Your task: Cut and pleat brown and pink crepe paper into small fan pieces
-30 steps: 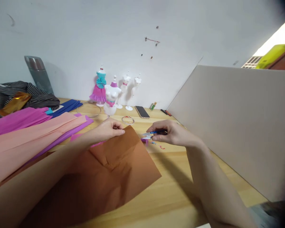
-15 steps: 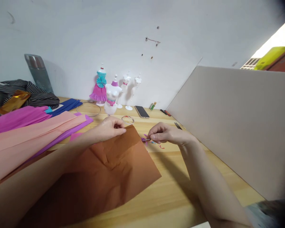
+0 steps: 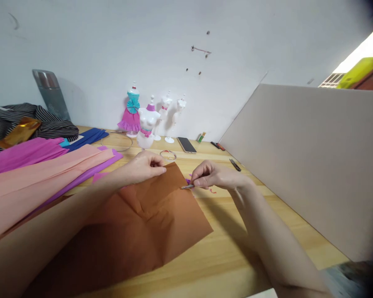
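As the left hand [image 3: 144, 166] pinches the brown sheet [image 3: 182, 221] near its far corner, above the surface [image 3: 205, 263], the right hand [image 3: 216, 176] grips scissors [image 3: 187, 187], blades at the sheet's edge. Cut looks barely begun; most of the sheet seems uncut. No brand, label or writing legible.
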`<state>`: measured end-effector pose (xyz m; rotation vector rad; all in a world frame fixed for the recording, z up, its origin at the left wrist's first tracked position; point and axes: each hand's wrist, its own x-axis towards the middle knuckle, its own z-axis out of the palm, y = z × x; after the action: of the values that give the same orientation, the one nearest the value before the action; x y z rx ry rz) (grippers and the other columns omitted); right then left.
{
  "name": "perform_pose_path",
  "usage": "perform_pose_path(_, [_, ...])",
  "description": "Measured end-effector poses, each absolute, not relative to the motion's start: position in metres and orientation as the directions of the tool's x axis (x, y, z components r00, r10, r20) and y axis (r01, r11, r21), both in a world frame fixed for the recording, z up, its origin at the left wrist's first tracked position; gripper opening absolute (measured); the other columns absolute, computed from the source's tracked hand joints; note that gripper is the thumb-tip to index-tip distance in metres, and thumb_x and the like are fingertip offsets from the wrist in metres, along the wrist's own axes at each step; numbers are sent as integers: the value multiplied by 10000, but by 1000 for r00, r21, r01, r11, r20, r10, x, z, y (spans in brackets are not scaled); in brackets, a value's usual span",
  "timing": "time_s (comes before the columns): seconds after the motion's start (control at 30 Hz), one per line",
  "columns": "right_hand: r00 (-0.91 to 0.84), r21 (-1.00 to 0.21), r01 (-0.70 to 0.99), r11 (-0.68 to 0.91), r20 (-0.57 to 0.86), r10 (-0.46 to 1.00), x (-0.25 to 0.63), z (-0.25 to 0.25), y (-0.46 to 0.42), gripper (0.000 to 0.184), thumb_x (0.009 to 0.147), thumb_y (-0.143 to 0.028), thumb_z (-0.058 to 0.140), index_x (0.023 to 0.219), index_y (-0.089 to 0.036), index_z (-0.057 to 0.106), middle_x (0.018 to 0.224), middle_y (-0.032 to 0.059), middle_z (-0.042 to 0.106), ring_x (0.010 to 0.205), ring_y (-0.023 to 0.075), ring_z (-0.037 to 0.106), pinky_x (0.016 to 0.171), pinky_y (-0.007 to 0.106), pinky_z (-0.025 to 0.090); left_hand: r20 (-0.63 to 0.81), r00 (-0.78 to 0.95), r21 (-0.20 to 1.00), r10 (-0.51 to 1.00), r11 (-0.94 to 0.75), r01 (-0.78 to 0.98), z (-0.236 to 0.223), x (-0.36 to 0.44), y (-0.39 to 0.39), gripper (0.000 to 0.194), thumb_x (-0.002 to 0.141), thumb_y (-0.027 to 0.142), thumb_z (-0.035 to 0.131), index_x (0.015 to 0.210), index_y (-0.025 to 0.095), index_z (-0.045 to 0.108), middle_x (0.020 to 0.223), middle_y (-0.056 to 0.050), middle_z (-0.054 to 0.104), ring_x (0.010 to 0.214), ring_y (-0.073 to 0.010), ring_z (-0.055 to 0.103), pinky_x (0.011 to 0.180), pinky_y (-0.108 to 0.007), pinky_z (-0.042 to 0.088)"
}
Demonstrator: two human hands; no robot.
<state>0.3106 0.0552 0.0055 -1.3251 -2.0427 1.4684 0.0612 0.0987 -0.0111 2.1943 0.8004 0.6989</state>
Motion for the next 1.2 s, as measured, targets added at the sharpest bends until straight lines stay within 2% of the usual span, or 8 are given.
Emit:
perform_pose_path(0.13, [-520, -878, 477, 49, -237, 821, 318, 6, 56, 335, 688, -434, 703, 718, -100, 690, 495, -39, 448, 463, 65, 323, 423, 217, 249, 255, 678, 758, 690, -578, 303, -16, 60, 104, 167, 723, 244, 519, 585, 150, 518, 547, 47, 415, 539, -77, 366, 508, -203, 274])
perform_pose_path(0.23, [-505, -841, 535, 83, -240, 829, 322, 13, 51, 354, 715, -449, 683, 756, -98, 709, 517, -26, 457, 487, 73, 339, 442, 225, 266, 249, 679, 755, 691, -578, 311, -17, 60, 105, 156, 723, 239, 514, 597, 150, 532, 559, 45, 437, 548, -78, 384, 516, -205, 283])
perform_pose_path(0.37, [-469, -788, 606, 107, -246, 848, 316, 22, 43, 357, 735, -448, 661, 797, -101, 717, 556, 0, 499, 518, 90, 379, 457, 233, 291, 267, 685, 704, 678, -623, 341, -12, 61, 100, 162, 732, 224, 493, 598, 149, 545, 549, 46, 442, 547, -79, 380, 521, -213, 279])
perform_pose_path(0.57, [-467, -732, 667, 136, -269, 842, 303, 20, 39, 292, 768, -409, 616, 746, -128, 691, 532, -23, 454, 500, 92, 373, 451, 234, 281, 307, 690, 641, 655, -678, 359, -7, 62, 93, 193, 748, 208, 481, 571, 151, 531, 519, 48, 423, 511, -76, 363, 499, -222, 262])
perform_pose_path(0.73, [-492, -744, 649, 160, -251, 833, 299, 19, 38, 305, 777, -411, 603, 687, -127, 669, 526, -25, 439, 501, 89, 354, 465, 238, 275, 350, 721, 584, 598, -741, 331, -6, 61, 91, 192, 753, 185, 471, 564, 161, 499, 510, 55, 382, 500, -77, 342, 517, -224, 274])
perform_pose_path(0.97, [-503, -730, 663, 168, -268, 822, 293, 20, 35, 313, 780, -406, 601, 731, -116, 709, 573, -1, 510, 517, 86, 348, 465, 239, 245, 367, 773, 479, 518, -817, 320, -3, 59, 93, 204, 769, 179, 485, 566, 163, 495, 515, 50, 374, 517, -85, 346, 547, -243, 262])
perform_pose_path(1.2, [-508, -767, 622, 158, -242, 827, 296, 18, 35, 313, 793, -402, 604, 672, -124, 677, 521, -22, 441, 507, 85, 319, 469, 245, 227, 362, 788, 463, 499, -830, 313, -3, 58, 95, 224, 781, 174, 498, 558, 155, 494, 521, 48, 382, 513, -78, 343, 552, -251, 238])
